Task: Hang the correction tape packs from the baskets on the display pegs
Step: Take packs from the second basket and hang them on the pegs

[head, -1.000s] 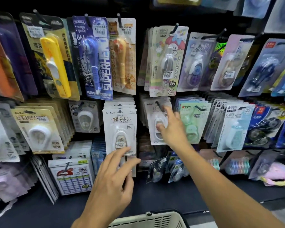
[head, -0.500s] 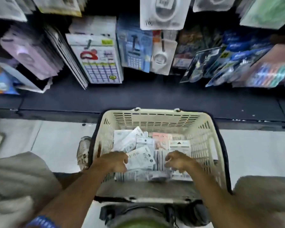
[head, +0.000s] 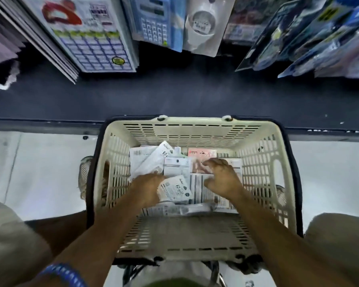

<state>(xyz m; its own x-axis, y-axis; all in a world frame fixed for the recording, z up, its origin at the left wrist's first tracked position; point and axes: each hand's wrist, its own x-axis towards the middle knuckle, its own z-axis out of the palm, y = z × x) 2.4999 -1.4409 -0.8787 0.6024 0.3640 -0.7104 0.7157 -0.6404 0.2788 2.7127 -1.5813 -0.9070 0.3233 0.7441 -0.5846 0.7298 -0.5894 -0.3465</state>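
A cream plastic basket (head: 195, 123) sits below me and holds several white and pink correction tape packs (head: 176, 165) lying flat in a loose pile. My left hand (head: 147, 188) is inside the basket and grips the left edge of a white correction tape pack (head: 177, 191), which is tilted above the pile. My right hand (head: 223, 176) hovers over the right side of the pile with its fingers spread and bent downward, the tips touching the packs and holding nothing. The display pegs themselves are out of view.
The lower ends of hanging goods fill the top: a calculator card (head: 95, 48), a blue calculator pack (head: 153, 21), a white tape pack (head: 201, 27), dark blue packs (head: 311, 38). A dark shelf base (head: 174, 96) runs across above the pale floor (head: 39, 172).
The view dropped from the pegs to the basket. Both hands left the display and came down into the basket; the left took hold of a white pack and the right reached further over the pile.
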